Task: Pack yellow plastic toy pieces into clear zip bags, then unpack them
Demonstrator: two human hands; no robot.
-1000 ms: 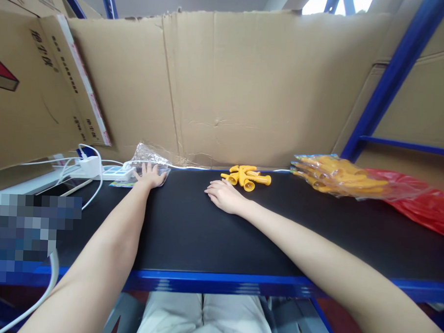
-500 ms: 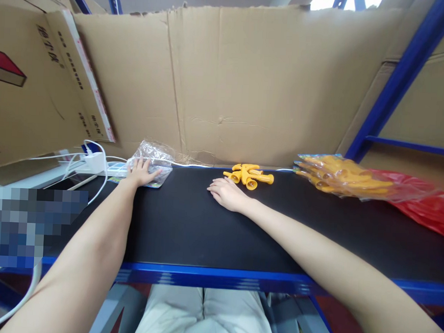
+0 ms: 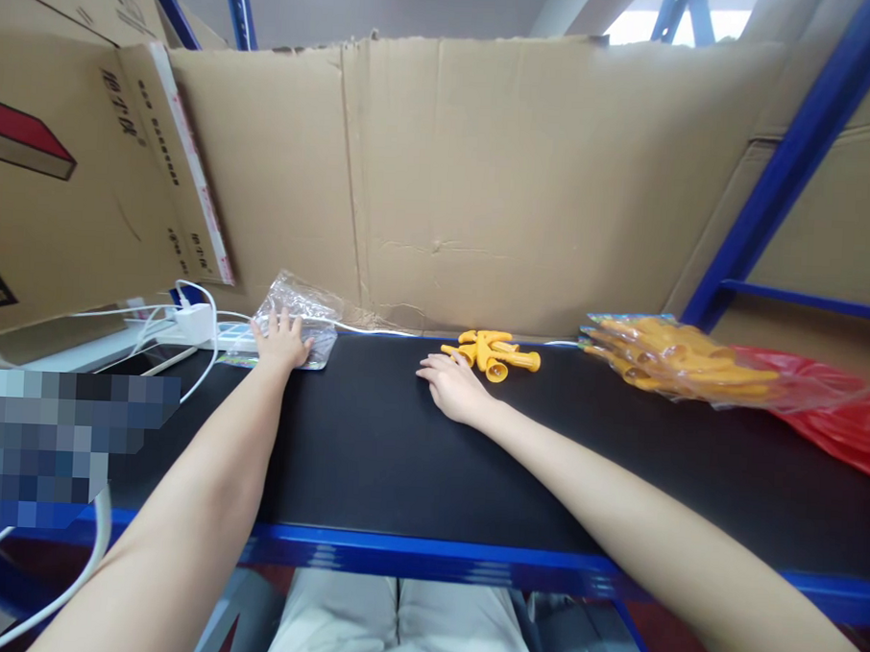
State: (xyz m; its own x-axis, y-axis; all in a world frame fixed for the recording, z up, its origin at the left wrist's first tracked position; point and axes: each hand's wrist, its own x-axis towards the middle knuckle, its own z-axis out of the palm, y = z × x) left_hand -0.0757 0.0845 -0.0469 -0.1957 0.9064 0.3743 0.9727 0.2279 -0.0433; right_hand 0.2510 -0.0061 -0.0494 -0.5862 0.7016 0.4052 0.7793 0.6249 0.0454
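Observation:
My left hand [image 3: 282, 339] lies flat with fingers spread on a stack of clear plastic bags [image 3: 300, 312] at the back left of the black shelf top [image 3: 415, 460]. My right hand [image 3: 452, 384] rests palm down on the black surface, fingers loosely stretched, holding nothing. Just beyond its fingertips lies a small heap of yellow plastic toy pieces [image 3: 493, 351], close to the hand but apart from it.
A pile of bagged yellow toys [image 3: 664, 357] sits at the right on a red plastic bag [image 3: 827, 410]. A white power strip with charger and cables [image 3: 190, 325] lies at the left. Cardboard walls [image 3: 499, 175] close the back; a blue rack post [image 3: 780, 178] rises at right.
My left hand has shifted slightly further onto the clear bags. My right hand stays resting near the yellow pieces. The view has moved a little.

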